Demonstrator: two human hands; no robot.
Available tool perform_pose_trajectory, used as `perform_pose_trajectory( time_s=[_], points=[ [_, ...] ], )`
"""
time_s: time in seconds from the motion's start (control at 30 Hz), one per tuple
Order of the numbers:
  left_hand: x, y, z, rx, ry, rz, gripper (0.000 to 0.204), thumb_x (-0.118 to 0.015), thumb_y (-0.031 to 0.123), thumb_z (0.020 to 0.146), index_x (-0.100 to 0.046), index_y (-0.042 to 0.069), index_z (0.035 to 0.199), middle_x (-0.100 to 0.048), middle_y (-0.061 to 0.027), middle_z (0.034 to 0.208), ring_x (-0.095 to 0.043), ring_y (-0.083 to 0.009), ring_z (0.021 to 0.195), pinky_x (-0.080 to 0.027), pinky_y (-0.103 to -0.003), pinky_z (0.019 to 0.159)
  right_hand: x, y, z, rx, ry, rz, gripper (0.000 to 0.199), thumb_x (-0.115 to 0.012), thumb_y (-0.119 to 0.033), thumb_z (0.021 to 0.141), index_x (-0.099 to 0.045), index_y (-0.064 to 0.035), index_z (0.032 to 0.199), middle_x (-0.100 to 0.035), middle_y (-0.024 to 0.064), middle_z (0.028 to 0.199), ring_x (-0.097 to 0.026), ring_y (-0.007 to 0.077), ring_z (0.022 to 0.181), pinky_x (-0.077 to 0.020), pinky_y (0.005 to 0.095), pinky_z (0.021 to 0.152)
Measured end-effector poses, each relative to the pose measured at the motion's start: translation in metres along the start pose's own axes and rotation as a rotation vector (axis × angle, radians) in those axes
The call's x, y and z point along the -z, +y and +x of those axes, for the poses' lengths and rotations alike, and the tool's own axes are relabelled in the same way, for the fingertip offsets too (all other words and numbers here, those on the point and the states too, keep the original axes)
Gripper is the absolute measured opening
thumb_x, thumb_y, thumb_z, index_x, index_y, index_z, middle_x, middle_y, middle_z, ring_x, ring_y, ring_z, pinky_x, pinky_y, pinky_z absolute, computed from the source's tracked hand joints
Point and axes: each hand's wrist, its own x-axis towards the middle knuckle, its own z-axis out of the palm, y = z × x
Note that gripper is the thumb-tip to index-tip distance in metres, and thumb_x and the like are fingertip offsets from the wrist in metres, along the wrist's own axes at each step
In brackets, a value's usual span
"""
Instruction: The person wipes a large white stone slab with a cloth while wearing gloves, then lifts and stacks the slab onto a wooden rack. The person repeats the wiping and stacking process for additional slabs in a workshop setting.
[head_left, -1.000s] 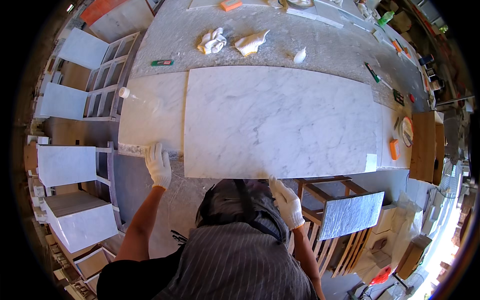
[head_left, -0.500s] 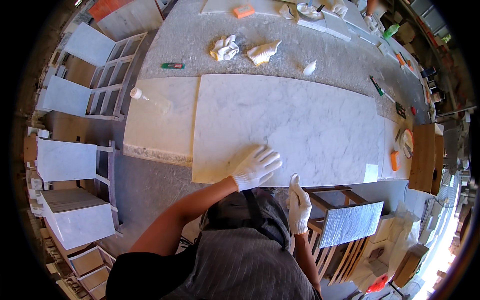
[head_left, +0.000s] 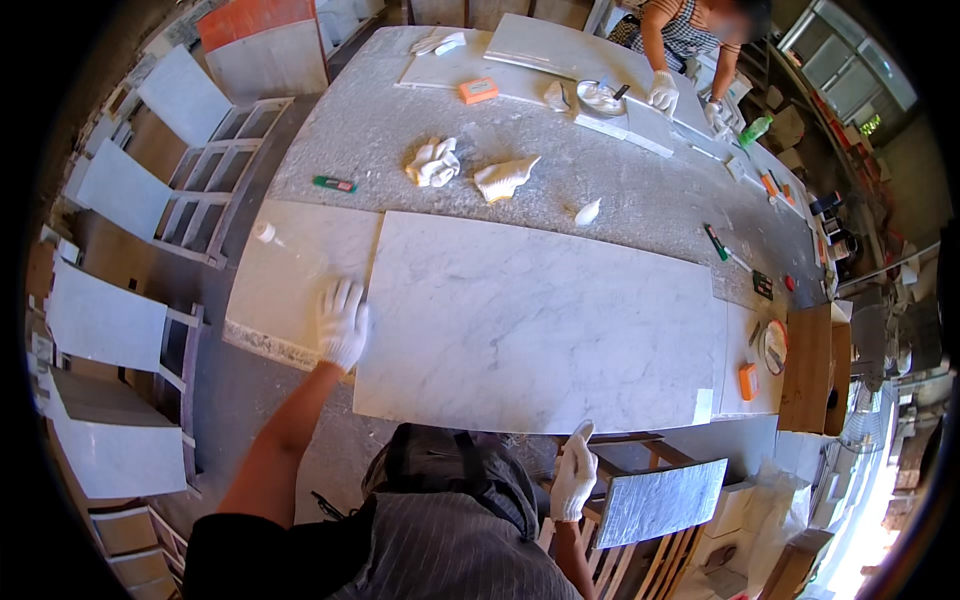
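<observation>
A large white marble slab (head_left: 540,325) with grey veins lies flat on the grey worktable in front of me. Left of it is a lower, paler slab (head_left: 290,250) with a rough front edge. My left hand (head_left: 344,325), in a white knit glove, rests on that paler slab beside the marble slab's left edge, its fingers stretched out and holding nothing. By the marble slab's front edge, toward its right end, is my gloved right hand (head_left: 574,478). Its fingers are closed with one tip pointing at the edge; whatever they hold is too small to make out.
Across the table, a co-worker (head_left: 690,40) in white gloves works near a bowl (head_left: 601,97). Crumpled gloves (head_left: 433,162), an orange block (head_left: 477,91) and a green cutter (head_left: 335,184) lie beyond the slab. A cardboard box (head_left: 815,365) stands at right; slabs lean on racks at left.
My left hand has moved left from the marble slab onto the paler slab. My right hand stays near the front edge. The view has tilted up, bringing the co-worker into sight.
</observation>
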Motion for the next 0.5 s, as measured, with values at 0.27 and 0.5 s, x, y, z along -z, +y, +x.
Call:
perform_pose_trajectory(
  time_s=[0.27,0.5],
  points=[
    [0.066,0.007,-0.164,0.085,-0.063,-0.101,0.038,-0.058,0.017,0.089,-0.056,0.004,0.125,-0.055,-0.0182,0.119,-0.051,-0.0405,0.11,-0.039,-0.052,0.096,-0.054,-0.039,0.096,0.202,-0.194,0.043,0.022,-0.058,-0.008,0.097,-0.066,-0.0037,0.117,-0.049,0.0026,0.086,-0.05,0.0092,0.068,-0.0439,0.0251,0.059],
    [0.064,0.007,-0.194,0.254,-0.246,-0.416,0.031,-0.055,0.023,0.094,-0.061,0.001,0.114,-0.061,-0.0205,0.1,-0.056,-0.0404,0.097,-0.046,-0.045,0.085,-0.127,-0.152,0.197,0.444,-0.303,0.216,0.055,-0.061,-0.012,0.095,-0.041,-0.0128,0.147,-0.056,0.0068,0.134,-0.059,0.0146,0.094,-0.0489,0.0261,0.075]
  ],
)
